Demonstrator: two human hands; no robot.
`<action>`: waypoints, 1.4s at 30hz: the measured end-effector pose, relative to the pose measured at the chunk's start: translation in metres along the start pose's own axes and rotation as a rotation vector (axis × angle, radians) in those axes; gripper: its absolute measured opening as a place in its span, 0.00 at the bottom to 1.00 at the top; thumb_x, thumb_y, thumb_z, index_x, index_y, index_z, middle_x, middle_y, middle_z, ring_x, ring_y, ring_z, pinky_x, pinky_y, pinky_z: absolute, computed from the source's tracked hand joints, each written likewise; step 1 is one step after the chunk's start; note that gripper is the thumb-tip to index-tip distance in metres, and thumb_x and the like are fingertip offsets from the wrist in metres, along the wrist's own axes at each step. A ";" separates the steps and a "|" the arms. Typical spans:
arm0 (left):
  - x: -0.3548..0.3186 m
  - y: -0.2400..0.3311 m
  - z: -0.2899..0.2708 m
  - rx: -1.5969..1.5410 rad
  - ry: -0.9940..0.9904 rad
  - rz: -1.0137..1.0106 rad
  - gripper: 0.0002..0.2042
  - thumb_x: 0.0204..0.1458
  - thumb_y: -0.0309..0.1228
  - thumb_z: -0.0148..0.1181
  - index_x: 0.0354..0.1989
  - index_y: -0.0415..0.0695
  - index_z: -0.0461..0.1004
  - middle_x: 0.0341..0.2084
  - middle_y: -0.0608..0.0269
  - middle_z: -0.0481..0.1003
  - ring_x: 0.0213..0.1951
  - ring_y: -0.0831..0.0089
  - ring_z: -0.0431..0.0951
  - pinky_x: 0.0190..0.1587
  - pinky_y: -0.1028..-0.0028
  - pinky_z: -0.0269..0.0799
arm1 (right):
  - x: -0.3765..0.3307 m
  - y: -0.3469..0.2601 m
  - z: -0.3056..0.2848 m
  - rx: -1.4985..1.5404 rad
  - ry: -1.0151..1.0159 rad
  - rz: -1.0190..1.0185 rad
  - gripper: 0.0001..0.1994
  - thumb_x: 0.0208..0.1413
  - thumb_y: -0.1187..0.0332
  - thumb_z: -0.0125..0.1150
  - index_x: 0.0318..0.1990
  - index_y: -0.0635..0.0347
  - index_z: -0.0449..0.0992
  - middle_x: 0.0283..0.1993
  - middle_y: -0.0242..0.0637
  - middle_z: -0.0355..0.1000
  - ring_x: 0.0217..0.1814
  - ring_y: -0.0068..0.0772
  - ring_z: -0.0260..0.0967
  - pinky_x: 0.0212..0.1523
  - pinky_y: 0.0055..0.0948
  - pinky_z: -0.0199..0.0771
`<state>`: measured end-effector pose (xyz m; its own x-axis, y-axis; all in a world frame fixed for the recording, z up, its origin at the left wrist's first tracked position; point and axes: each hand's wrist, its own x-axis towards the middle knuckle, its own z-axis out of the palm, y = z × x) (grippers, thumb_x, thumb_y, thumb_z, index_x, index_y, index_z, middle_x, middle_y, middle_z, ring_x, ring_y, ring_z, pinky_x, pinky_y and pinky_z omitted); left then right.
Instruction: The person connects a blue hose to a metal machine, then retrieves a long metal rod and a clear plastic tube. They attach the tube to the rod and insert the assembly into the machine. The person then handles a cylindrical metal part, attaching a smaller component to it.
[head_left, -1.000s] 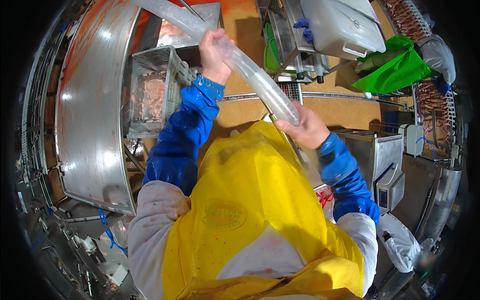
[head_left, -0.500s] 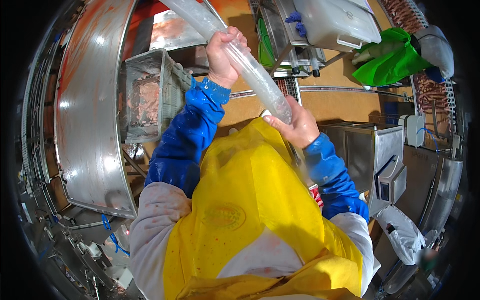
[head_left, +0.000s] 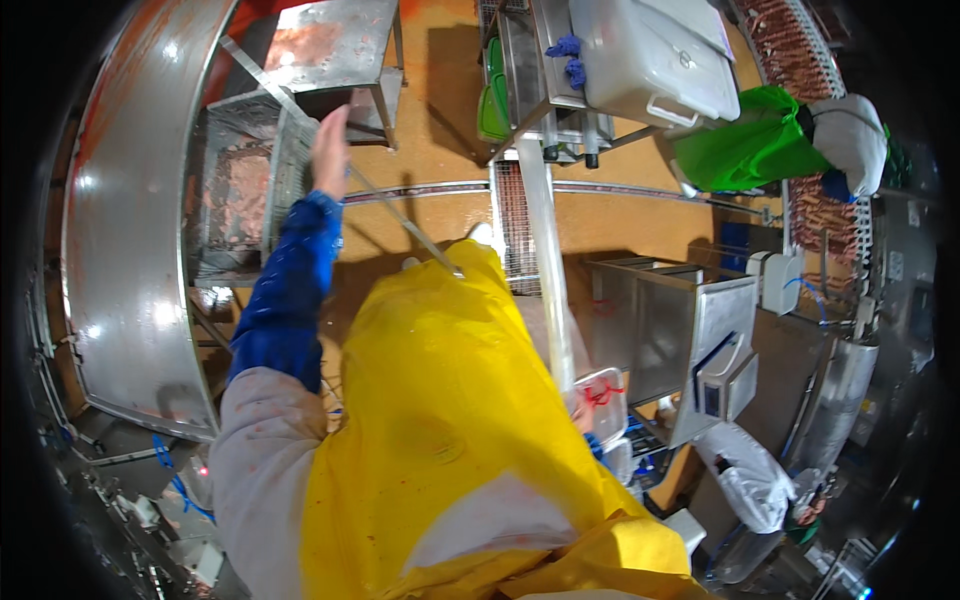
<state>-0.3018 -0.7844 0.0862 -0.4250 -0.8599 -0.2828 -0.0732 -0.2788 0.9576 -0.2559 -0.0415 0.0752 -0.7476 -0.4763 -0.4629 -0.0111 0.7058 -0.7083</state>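
Observation:
My left hand [head_left: 330, 155] is raised at the left, beside a grey crate [head_left: 285, 200] holding pale pink meat scraps. It is closed around a long thin metal rod [head_left: 405, 222], which slants from above the crate down to my yellow apron. Down by the right side of the apron, my right hand [head_left: 581, 412] is mostly hidden; the part that shows is at the lower end of a long translucent plastic tube [head_left: 545, 240]. The tube stretches away from it over a floor grate [head_left: 513, 220]. Close to this hand is a clear tub [head_left: 601, 388] with red marks.
A long steel table [head_left: 135, 300] runs along the left, with a smaller steel table [head_left: 335, 40] beyond. Ahead right stands a steel rack [head_left: 520, 50] with a white bin [head_left: 655, 60]. A person in a green apron [head_left: 740, 150] works near it. A steel cabinet [head_left: 640, 320] is at right.
My hands have moved apart. The left, earlier on the tube, has gone left with the rod. The right has drawn the tube down to my right side. The view has shifted slightly.

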 end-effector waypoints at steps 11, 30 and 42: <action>-0.091 -0.080 -0.055 0.712 -0.132 0.094 0.17 0.68 0.34 0.58 0.55 0.32 0.80 0.50 0.55 0.84 0.46 0.72 0.83 0.50 0.72 0.77 | 0.303 0.038 0.029 -0.155 0.166 0.247 0.24 0.47 0.63 0.75 0.52 0.60 0.80 0.35 0.43 0.83 0.32 0.34 0.82 0.36 0.37 0.83; -0.209 -0.120 0.009 0.841 -0.013 -0.379 0.15 0.60 0.38 0.65 0.51 0.46 0.85 0.31 0.38 0.80 0.35 0.47 0.81 0.42 0.55 0.77 | 0.750 -0.120 0.059 -0.817 0.127 0.015 0.26 0.62 0.52 0.66 0.53 0.71 0.77 0.53 0.55 0.79 0.56 0.59 0.76 0.57 0.50 0.75; -0.357 -0.127 0.024 0.361 0.611 0.071 0.26 0.70 0.45 0.53 0.71 0.44 0.66 0.47 0.43 0.78 0.50 0.49 0.77 0.57 0.57 0.72 | 0.387 -0.435 0.343 0.296 -1.384 -0.049 0.17 0.76 0.47 0.44 0.41 0.46 0.69 0.27 0.33 0.75 0.25 0.34 0.75 0.21 0.29 0.73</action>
<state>-0.1622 -0.4321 0.0668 0.1339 -0.9861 -0.0987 -0.4033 -0.1452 0.9035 -0.3125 -0.7131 0.0216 0.4968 -0.7402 -0.4531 0.2490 0.6218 -0.7426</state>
